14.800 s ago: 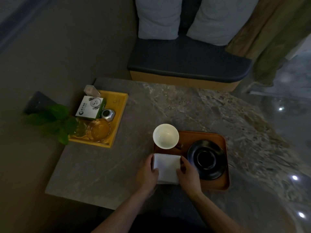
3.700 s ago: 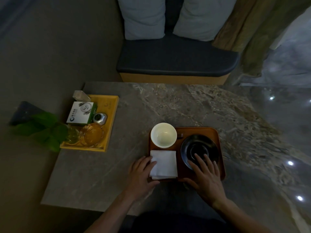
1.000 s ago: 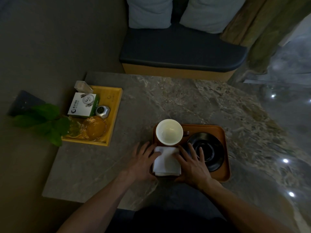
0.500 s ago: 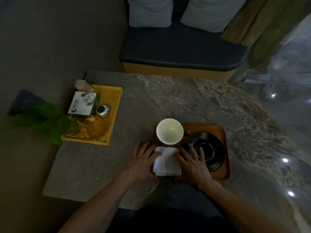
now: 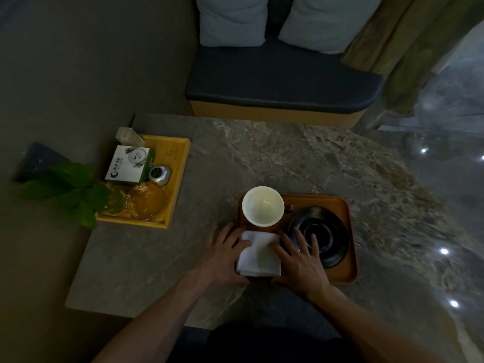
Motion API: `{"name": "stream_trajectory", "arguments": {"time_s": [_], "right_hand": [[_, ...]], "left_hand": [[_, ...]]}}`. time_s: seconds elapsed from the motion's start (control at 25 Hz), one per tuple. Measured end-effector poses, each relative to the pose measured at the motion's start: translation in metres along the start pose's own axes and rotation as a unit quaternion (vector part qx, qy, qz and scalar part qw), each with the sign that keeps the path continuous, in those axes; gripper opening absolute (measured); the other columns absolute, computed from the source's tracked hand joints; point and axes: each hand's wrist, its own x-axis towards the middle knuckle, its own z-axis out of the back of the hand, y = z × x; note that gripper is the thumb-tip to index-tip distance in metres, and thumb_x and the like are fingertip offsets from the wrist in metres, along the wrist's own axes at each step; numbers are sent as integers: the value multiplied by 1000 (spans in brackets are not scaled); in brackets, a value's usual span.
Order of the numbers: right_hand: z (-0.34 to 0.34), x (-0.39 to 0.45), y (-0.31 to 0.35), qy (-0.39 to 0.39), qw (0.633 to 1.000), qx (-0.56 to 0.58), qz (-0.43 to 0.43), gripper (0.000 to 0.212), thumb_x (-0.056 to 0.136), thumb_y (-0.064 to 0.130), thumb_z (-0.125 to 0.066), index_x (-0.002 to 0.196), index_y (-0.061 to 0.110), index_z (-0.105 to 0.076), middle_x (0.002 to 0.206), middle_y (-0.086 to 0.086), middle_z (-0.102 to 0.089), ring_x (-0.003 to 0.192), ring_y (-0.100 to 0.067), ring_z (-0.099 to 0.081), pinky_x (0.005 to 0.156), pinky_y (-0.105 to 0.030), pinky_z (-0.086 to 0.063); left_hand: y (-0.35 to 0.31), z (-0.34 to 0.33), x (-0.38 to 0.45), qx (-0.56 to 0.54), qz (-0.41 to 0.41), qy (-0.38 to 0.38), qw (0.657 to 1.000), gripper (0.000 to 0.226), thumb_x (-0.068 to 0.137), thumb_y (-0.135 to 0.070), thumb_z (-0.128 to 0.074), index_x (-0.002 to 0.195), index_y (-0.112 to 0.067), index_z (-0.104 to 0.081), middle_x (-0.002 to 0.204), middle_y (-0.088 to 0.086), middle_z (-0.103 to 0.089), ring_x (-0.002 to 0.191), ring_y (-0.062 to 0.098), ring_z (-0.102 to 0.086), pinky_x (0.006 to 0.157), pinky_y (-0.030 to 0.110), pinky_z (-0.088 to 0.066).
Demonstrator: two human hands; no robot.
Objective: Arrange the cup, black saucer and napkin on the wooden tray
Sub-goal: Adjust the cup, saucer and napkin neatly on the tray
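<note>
I am resting my left hand (image 5: 222, 254) and my right hand (image 5: 301, 258) flat with fingers spread, gripping nothing. My left fingers (image 5: 242, 243) are lying on the left edge of the folded white napkin (image 5: 258, 254), and my right ones are covering its right edge and reaching over the near rim of the black saucer (image 5: 320, 235).

The napkin is sitting on the near left part of the wooden tray (image 5: 348, 268), its near edge overhanging the tray rim. The white cup (image 5: 262, 206) is standing upright and empty just beyond the napkin, at the tray's far left corner. The saucer is lying to the right of the cup, on the tray. A small dark piece is showing between cup and saucer; I cannot tell what it is.

Left of the wooden tray on the stone bench (image 5: 262, 158), a yellow tray (image 5: 180, 163) is holding a white and green box (image 5: 128, 165); its print is too small and dim for me to read. Beside the box are a silver faceted object (image 5: 159, 174), an amber glass dish (image 5: 146, 199) and a clear wrapped item (image 5: 128, 136). Green leaves (image 5: 70, 189) are hiding the yellow tray's left corner.
</note>
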Motion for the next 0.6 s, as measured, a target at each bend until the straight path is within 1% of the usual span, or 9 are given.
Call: {"name": "stream_trajectory", "arguments": {"time_s": [0.12, 0.2, 0.32, 0.48, 0.6], "right_hand": [[0, 0, 1, 0, 1000, -8, -2, 88, 77, 70, -55, 147, 36, -14, 163, -4, -6, 145, -40, 15, 107, -65, 20], [1, 2, 1, 3, 1000, -12, -1, 90, 77, 69, -55, 148, 37, -12, 163, -4, -6, 145, -40, 16, 106, -64, 22], [-1, 2, 0, 8, 1000, -9, -1, 89, 78, 70, -54, 148, 39, -8, 164, -2, -2, 144, -38, 22, 105, -64, 23], [-2, 1, -1, 17, 1000, 3, -2, 87, 80, 69, -53, 149, 39, -9, 164, 1, 4, 137, -34, 32, 105, -66, 22], [-1, 0, 0, 38, 999, -2, 2, 89, 83, 67, -51, 150, 39, -1, 162, 1, 14, 137, -36, 35, 103, -67, 23]], "left_hand": [[-5, 1, 2, 4, 7, 12, 1000, 91, 69, -78, -54, 145, -34, -28, 159, 5, -20, 146, 29, -4, 118, 57, 1], [-6, 2, 4, -3, 14, 14, 1000, 87, 72, -77, -53, 144, -35, -28, 159, 5, -21, 146, 28, -3, 118, 55, 2], [-4, 4, 5, 5, 4, 5, 1000, 85, 72, -75, -57, 142, -33, -35, 156, 6, -27, 146, 30, -10, 118, 57, -2], [-3, 5, 3, 3, 0, -6, 1000, 86, 70, -74, -61, 141, -30, -40, 154, 6, -32, 144, 31, -17, 116, 60, -6], [-3, 5, 2, 0, 7, -4, 1000, 86, 70, -73, -62, 141, -30, -41, 154, 6, -31, 144, 31, -17, 117, 59, -5]]}}
